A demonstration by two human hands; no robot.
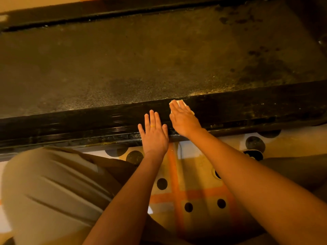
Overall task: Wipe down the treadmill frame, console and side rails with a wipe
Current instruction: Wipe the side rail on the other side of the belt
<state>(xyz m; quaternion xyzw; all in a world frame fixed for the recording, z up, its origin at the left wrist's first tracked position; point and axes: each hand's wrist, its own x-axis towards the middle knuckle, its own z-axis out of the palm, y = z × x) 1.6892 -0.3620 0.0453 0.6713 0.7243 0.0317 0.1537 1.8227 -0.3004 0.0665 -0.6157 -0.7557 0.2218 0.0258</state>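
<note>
Looking down on a treadmill belt [141, 55] lying just beyond the side rail [70, 124]: broad, flat, dull and grainy, glinting under warm light, carrying dark blotches toward its right end.

Tracing the side rail itself from left to right as a long, glossy black strip, ribbed with fine grooves, gathering pale grit along its near edge.

Making out a second black rail [106, 13] well beyond the side rail, sinking into shadow.

Catching a pale, creased trouser leg [53, 191] bending below the side rail at the left, running off the frame.

Noting a floor mat [194, 193] below the side rail, cream with orange bands and round black dots, partly disappearing under both forearms.

Resting the left grip [154, 137] flat on the side rail's near edge, fingers straight and slightly apart, holding nothing.

Pressing the right grip [184, 119] palm down farther right on the side rail, fingers straight and together, pinning the wipe [180, 103] against the rail's far edge.

Glimpsing only the wipe's pale, crumpled corners past the fingertips, hiding the rest beneath the palm.

Wearing a thin gold ring [153, 126] on a left finger.
</note>
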